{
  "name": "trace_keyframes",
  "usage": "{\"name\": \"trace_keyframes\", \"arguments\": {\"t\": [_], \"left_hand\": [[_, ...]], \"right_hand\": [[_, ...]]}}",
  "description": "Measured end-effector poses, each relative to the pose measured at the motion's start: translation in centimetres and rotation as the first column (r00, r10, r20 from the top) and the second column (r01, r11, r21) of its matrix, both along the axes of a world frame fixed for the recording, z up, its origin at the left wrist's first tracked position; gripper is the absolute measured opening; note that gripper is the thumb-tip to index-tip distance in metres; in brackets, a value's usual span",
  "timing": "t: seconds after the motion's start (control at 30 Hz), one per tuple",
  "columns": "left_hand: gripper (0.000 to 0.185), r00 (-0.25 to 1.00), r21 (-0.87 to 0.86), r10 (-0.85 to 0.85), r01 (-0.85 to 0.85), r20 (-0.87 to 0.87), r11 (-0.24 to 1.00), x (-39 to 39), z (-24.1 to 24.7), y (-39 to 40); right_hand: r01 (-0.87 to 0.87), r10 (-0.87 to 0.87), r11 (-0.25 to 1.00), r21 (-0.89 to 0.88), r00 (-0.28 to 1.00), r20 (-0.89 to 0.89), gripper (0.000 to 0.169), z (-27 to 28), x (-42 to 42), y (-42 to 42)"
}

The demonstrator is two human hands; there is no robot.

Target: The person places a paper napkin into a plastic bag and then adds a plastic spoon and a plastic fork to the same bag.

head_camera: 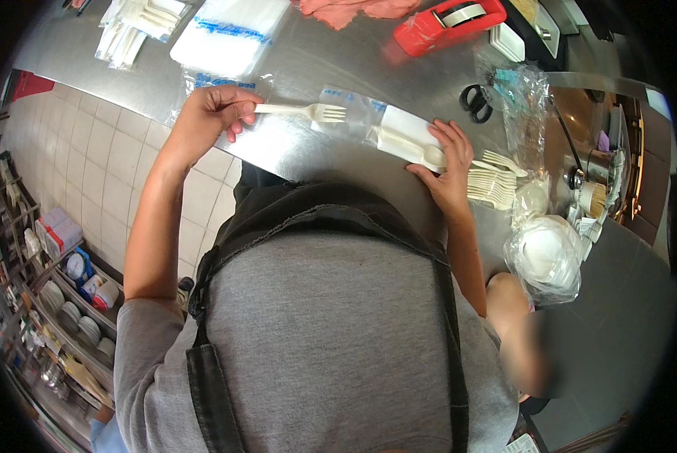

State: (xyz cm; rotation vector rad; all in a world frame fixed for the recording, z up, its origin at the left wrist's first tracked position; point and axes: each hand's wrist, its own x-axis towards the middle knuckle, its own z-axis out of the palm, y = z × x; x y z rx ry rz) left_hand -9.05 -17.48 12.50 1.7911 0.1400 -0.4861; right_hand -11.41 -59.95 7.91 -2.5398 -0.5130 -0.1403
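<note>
A cream plastic fork (301, 111) is pinched by its handle end between the thumb and fingers of my left hand (216, 113). Its tines point right, over a small clear plastic bag (347, 105) with blue print. At the bag's right end lie a folded white napkin (409, 124) and a cream plastic spoon (400, 146), which appear partly inside it. My right hand (454, 167) grips their right end, fingers at the upper edge and thumb below the spoon's bowl. More cream plastic forks (492, 187) are stacked just right of that hand.
Flat plastic bags (228, 37) and packed cutlery sets (143, 22) lie at the back left of the steel table (338, 54). A red tape dispenser (449, 25), black-handled scissors (476, 103) and bagged white containers (545, 255) are on the right. Another person's arm (511, 317) is close at right.
</note>
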Motion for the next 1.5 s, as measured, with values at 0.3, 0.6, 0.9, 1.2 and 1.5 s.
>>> {"name": "trace_keyframes", "arguments": {"t": [0.3, 0.6, 0.9, 1.2, 1.5], "left_hand": [[0.013, 0.995, -0.097, -0.095, 0.094, -0.013, 0.991, 2.9, -1.0, -3.9], [0.005, 0.993, -0.227, -0.115, 0.116, 0.019, 0.967, 3.7, -2.2, -6.2], [0.012, 0.998, -0.131, -0.056, 0.058, 0.017, 0.99, 2.9, -3.7, -8.3], [0.012, 0.999, -0.228, 0.042, -0.034, 0.031, 0.973, 1.7, -2.9, -8.4], [0.011, 0.996, -0.329, 0.082, -0.07, 0.022, 0.942, 1.9, -4.3, -9.7]], "right_hand": [[-0.015, 0.015, 1.0, 0.009, 1.0, -0.007, 0.075, 0.0, 0.3, -0.1], [-0.004, 0.005, 1.0, 0.029, 1.0, -0.028, 0.07, 0.4, 0.2, 0.0], [-0.009, 0.009, 1.0, 0.006, 0.999, -0.033, 0.07, 0.2, 0.3, -0.3], [0.031, -0.031, 0.998, 0.059, 1.0, -0.006, 0.057, -0.2, 0.3, -0.4], [0.028, -0.027, 0.999, 0.043, 0.999, -0.019, 0.057, 0.0, 0.4, -0.3]]}}
